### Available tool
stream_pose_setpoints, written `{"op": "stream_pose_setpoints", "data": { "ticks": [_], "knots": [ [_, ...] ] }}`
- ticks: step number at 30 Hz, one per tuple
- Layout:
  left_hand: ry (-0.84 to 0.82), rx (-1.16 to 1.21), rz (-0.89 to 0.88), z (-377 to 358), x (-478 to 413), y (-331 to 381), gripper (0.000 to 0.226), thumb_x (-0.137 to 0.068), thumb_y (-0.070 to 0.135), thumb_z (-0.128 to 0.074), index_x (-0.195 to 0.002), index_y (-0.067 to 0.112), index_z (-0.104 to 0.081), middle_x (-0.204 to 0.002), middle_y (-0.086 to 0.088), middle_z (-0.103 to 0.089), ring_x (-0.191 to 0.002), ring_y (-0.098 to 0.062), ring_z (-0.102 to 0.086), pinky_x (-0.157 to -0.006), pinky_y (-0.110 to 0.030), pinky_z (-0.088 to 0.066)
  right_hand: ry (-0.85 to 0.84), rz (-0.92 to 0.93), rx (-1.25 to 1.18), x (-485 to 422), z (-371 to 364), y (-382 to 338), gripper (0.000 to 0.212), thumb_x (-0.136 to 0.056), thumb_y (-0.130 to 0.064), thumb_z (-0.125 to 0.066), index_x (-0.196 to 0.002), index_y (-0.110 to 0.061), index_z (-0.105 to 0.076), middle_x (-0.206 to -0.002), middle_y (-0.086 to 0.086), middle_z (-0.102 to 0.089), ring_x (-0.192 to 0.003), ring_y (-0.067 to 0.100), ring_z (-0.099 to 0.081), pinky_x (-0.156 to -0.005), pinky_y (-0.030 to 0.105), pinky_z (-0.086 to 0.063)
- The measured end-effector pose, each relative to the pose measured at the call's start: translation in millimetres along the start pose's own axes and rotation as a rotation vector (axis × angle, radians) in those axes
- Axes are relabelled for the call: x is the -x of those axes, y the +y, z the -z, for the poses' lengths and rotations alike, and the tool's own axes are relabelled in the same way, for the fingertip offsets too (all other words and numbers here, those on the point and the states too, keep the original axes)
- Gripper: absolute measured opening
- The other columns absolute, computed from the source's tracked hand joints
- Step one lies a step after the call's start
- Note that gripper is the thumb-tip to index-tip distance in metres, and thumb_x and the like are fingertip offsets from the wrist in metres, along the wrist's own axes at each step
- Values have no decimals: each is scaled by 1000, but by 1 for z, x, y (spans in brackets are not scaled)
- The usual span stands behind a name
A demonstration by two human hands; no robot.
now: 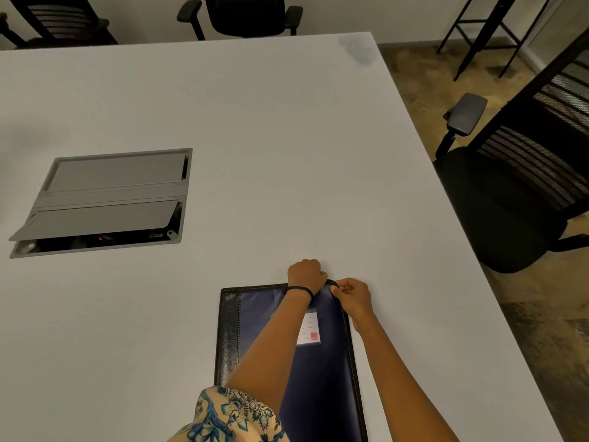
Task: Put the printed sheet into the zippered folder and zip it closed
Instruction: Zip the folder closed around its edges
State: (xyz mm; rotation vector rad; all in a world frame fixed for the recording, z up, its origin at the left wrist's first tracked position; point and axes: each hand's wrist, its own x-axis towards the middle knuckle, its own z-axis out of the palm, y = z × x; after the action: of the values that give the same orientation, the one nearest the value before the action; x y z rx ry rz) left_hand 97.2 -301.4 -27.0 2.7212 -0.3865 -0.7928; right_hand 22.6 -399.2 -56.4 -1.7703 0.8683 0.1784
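Observation:
A dark blue zippered folder [322, 371] with a black spine lies closed flat on the white table [255, 138], near its front edge. A white label with a red mark sits on its cover. My left hand [306, 275] grips the folder's far edge by the far right corner, fingers curled over it. Just to its right, my right hand [352, 295] pinches something small at that corner, likely the zipper pull, which is hidden by the fingers. The printed sheet is not visible.
A grey cable hatch [108, 199] is set into the table at the left, its near flap raised. Black office chairs stand beyond the far edge [251, 14] and to the right [516, 186]. The table's right edge runs diagonally close to the folder.

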Motion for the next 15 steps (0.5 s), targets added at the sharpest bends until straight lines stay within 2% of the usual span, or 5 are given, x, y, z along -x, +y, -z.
{"op": "stream_pose_setpoints", "data": {
  "ticks": [2, 5, 10, 12, 15],
  "knots": [
    [5, 23, 25, -3, -2, -3, 34, -91, 19, -46, -58, 13, -41, -77, -11, -61, -73, -24, -53, -57, -28, -38, -1, -3, -2, -1, -1, 0, 10, -82, -7, -65, -91, -2, -65, -97, 17, -68, -81, 22, -59, -78, 31, -51],
    [1, 94, 34, -3, -3, -8, 42, -90, 18, -48, -52, 20, -30, -59, 1, -45, -73, -22, -49, -63, -28, -37, -5, -15, -5, -2, -1, 1, 12, -83, -9, -65, -93, -3, -65, -95, 15, -67, -82, 22, -59, -79, 30, -51],
    [35, 93, -49, -6, 2, -7, 46, -93, 18, -47, -52, 21, -25, -95, -17, -69, -81, -31, -60, -67, -34, -43, -19, 9, -12, 4, 1, 8, 11, -85, -13, -63, -92, -4, -62, -92, 12, -65, -79, 21, -58, -73, 28, -49],
    [54, 90, -77, -9, 5, -8, 47, -93, 18, -46, -52, 21, -24, -92, -18, -69, -87, -34, -63, -65, -33, -40, -57, 17, -20, 5, 4, 10, 8, -86, -12, -61, -92, -6, -60, -91, 10, -64, -81, 21, -58, -71, 25, -49],
    [72, 99, -79, -9, 7, -10, 47, -93, 17, -46, -52, 20, -23, -76, -14, -62, -78, -33, -57, -63, -30, -35, -96, 22, -23, 6, 6, 8, 5, -87, -10, -60, -90, -7, -58, -91, 9, -62, -82, 21, -57, -70, 24, -47]
  ]
}}
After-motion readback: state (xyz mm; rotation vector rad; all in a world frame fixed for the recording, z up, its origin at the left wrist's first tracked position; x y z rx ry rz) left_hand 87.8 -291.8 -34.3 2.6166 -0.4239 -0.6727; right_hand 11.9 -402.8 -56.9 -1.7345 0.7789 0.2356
